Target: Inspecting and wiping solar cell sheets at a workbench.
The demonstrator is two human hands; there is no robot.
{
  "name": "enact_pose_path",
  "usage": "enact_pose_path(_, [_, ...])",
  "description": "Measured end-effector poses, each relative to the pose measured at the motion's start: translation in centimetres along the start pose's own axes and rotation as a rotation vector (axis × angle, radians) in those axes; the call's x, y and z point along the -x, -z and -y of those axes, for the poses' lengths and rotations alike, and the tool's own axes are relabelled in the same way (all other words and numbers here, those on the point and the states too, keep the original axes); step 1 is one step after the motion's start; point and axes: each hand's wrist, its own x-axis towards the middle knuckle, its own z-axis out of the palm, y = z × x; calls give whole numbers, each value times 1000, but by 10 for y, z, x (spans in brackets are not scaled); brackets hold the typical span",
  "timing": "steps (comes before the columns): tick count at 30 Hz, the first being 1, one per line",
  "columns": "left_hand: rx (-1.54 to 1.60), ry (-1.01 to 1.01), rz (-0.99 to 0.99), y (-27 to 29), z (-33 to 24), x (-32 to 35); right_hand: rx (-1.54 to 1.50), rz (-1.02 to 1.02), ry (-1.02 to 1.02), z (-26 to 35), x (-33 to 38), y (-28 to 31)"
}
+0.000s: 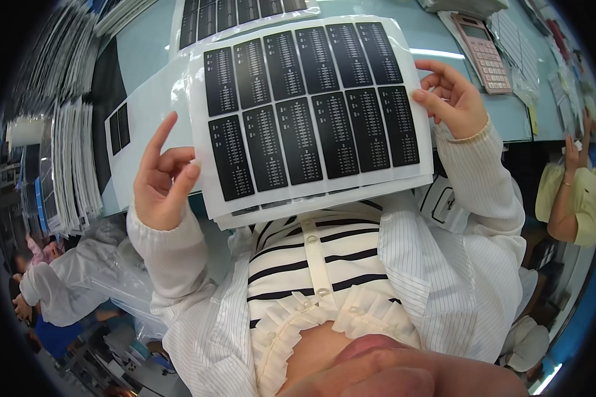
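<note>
A white sheet of black rectangular labels [311,106], set in two rows, is held up in front of me, with at least one more sheet showing under its lower edge. At its right edge my right hand [455,102] is closed, thumb on the face and the other fingers curled by the edge. My left hand [162,178] is beside the left edge, its index finger stretched out and its thumb apart. Whether its thumb touches the paper is hard to tell. Beyond lies another black-label sheet [235,20] on the table.
A pale sheet with two black labels [118,129] lies at the left on the glassy blue-green table [142,43]. Tall stacks of papers [73,165] line the left side. A pink calculator [485,56] rests at the far right. Other people are at both sides; one wears a yellow garment [586,205].
</note>
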Motion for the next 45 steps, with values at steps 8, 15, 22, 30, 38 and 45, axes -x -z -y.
enact_pose_path(8, [-63,224,72,11,-2,-44,-168,54,-112,11,-5,3])
enact_pose_path(15, [-57,211,63,17,-5,-51,-222,143,-113,31,-12,8])
enact_pose_path(22, [-117,139,44,18,-1,-48,-187,173,-90,33,-20,5])
enact_pose_path(30, [-109,13,3,8,21,-48,336,-331,139,5,-56,58])
enact_pose_path(38, [71,-3,-8,7,41,-46,602,-645,253,-2,-95,121])
enact_pose_path(45, [278,-13,91,11,55,-49,563,-700,96,-6,-65,154])
